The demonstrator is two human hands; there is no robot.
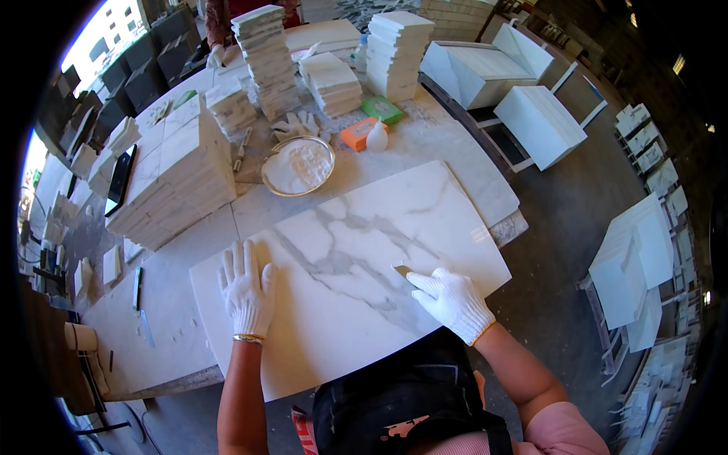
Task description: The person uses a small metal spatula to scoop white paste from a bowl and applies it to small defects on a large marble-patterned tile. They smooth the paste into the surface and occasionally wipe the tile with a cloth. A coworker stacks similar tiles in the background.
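Observation:
A large white marble slab [356, 258] with grey veins lies at an angle on the worktable, its near edge by my body. My left hand [247, 292], in a white knit glove, rests flat on the slab's left part with the fingers stretched out. Also gloved, my right hand [453, 302] is closed on a small flat scraper blade [403, 271] over the slab's right part. The blade's tip sticks out past the fingers at the veined surface; its other end is hidden in my grip.
Beyond the slab are a round metal dish [298, 166] of white paste, a spare glove [297, 126], an orange box [356, 135], a green box [382, 110] and a white squeeze bottle [377, 137]. Stacked tiles [178, 155] carry a phone [121, 180]. Another person's gloved hand [216, 56] is at the far left.

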